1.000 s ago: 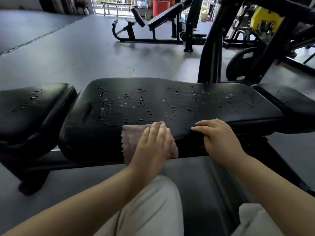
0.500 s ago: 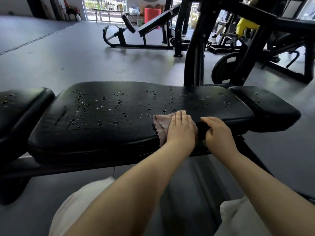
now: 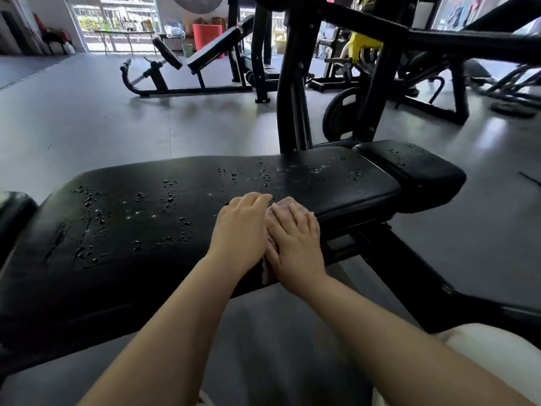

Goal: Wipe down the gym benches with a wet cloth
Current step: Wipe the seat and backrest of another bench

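Both hands now meet mid-frame: right hand (image 3: 295, 238) flat on cloth (image 3: 282, 205), left hand (image 3: 241, 230) curled beside; drops left on bench (image 3: 131, 230) — I'm swapping hands, prob.

Bare forearms, no sleeves; light trousers (image 3: 483, 356) at the knees

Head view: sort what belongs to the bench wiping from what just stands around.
In the job: bench pad, cloth, left hand, right hand, water droplets.

Just around: small end pad, weight plate, incline bench, red bin.
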Demonstrator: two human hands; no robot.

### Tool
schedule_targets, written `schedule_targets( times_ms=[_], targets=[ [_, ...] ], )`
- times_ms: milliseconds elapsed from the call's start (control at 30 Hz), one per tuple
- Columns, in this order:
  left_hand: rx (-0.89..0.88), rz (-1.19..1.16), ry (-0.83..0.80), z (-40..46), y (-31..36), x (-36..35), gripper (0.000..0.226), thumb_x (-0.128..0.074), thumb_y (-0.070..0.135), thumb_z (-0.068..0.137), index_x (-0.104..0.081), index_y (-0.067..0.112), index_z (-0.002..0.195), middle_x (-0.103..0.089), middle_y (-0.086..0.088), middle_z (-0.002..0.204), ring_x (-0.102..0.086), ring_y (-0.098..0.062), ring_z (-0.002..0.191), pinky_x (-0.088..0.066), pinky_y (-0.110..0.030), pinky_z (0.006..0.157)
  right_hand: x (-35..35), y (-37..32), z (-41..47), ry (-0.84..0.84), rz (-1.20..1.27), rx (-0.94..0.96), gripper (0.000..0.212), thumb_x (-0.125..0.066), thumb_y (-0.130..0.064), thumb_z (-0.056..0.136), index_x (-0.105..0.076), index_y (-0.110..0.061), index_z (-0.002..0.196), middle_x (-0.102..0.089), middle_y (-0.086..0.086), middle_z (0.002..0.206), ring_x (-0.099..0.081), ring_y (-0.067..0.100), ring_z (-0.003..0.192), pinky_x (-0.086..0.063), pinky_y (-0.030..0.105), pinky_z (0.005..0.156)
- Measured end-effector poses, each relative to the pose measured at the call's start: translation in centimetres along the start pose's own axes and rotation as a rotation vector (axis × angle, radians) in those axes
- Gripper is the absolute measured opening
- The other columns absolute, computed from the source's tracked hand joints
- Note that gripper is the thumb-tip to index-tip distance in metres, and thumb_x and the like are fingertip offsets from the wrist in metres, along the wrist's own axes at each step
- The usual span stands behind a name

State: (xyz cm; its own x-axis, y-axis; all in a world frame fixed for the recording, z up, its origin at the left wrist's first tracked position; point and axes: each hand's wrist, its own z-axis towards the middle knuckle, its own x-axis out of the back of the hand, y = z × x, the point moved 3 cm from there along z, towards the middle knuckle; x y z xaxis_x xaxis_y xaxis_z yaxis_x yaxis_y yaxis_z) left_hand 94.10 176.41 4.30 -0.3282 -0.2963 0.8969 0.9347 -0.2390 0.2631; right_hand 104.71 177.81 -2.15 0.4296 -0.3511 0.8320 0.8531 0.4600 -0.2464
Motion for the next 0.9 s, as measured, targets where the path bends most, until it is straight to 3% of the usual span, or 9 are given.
schedule_targets(
  times_ms=[67, 200, 367, 467, 567, 667, 900],
  targets=[
    [-0.040, 0.032, -0.011, 0.7, 1.1, -0.7, 0.046, -0.045, 0.021, 0.094, -0.038, 0.024, 0.139, -0.041, 0.006, 0.142, -0.037, -0.018, 0.128, -0.027, -0.030, 0.104, 0.6, 2.5, 0.5, -0.052, -0.004, -0.043, 0.064, -0.022, -0.056, 0.092, -0.052, -0.020, 0.135, -0.045, 0.006, 0.145, -0.030, 0.031, 0.138, -0.007, 0.043, 0.111],
    [-0.116, 0.097, -0.081, 1.8, 3.3, -2.4, 0.053, -0.051, 0.030, 0.093, -0.031, 0.025, 0.142, -0.037, 0.006, 0.143, -0.036, -0.019, 0.129, -0.028, -0.034, 0.104, 2.3, 10.6, 2.1, -0.145, -0.137, -0.246, 0.080, 0.002, -0.062, 0.081, -0.023, -0.029, 0.149, -0.017, -0.003, 0.158, -0.004, 0.021, 0.146, 0.004, 0.037, 0.115],
    [-0.144, 0.175, -0.127, 2.6, 4.9, -3.9, 0.055, -0.052, 0.030, 0.093, -0.028, 0.023, 0.143, -0.035, 0.004, 0.145, -0.035, -0.022, 0.131, -0.028, -0.035, 0.105, 3.3, 13.0, 3.4, -0.280, -0.183, -0.445, 0.054, -0.018, -0.045, 0.101, -0.008, -0.029, 0.151, 0.000, -0.001, 0.160, 0.010, 0.024, 0.145, 0.008, 0.041, 0.116],
    [-0.160, 0.199, -0.118, 3.5, 6.2, -4.6, 0.051, -0.053, 0.028, 0.092, -0.033, 0.023, 0.139, -0.038, 0.003, 0.142, -0.037, -0.023, 0.128, -0.029, -0.035, 0.102, 3.2, 11.2, 1.8, -0.299, -0.129, -0.374, 0.054, -0.021, -0.042, 0.102, -0.001, -0.030, 0.151, 0.008, -0.002, 0.160, 0.018, 0.025, 0.144, 0.012, 0.042, 0.114],
    [-0.153, 0.183, -0.106, 4.6, 7.5, -5.2, 0.050, -0.052, 0.025, 0.092, -0.035, 0.022, 0.139, -0.038, 0.002, 0.142, -0.038, -0.023, 0.127, -0.029, -0.035, 0.101, 4.2, 13.4, 1.7, -0.354, -0.136, -0.325, 0.054, -0.021, -0.042, 0.102, -0.001, -0.032, 0.151, 0.009, -0.004, 0.159, 0.018, 0.022, 0.144, 0.010, 0.041, 0.115],
    [-0.168, 0.174, -0.101, 4.9, 8.7, -6.1, 0.053, -0.052, 0.025, 0.092, -0.030, 0.023, 0.141, -0.035, 0.003, 0.144, -0.036, -0.023, 0.129, -0.028, -0.035, 0.103, 4.8, 17.5, 3.0, -0.403, -0.101, -0.421, 0.053, -0.019, -0.043, 0.102, -0.002, -0.033, 0.151, 0.010, -0.005, 0.159, 0.018, 0.021, 0.144, 0.010, 0.041, 0.116],
    [-0.233, 0.205, -0.111, 6.5, 10.9, -8.3, 0.058, -0.052, 0.021, 0.092, -0.026, 0.023, 0.143, -0.026, 0.003, 0.151, -0.032, -0.022, 0.132, -0.026, -0.034, 0.105, 5.5, 22.5, 5.4, -0.265, -0.027, -0.576, 0.053, -0.020, -0.045, 0.100, -0.017, -0.028, 0.151, 0.000, 0.002, 0.159, 0.008, 0.025, 0.145, 0.003, 0.034, 0.116]
  ],
)
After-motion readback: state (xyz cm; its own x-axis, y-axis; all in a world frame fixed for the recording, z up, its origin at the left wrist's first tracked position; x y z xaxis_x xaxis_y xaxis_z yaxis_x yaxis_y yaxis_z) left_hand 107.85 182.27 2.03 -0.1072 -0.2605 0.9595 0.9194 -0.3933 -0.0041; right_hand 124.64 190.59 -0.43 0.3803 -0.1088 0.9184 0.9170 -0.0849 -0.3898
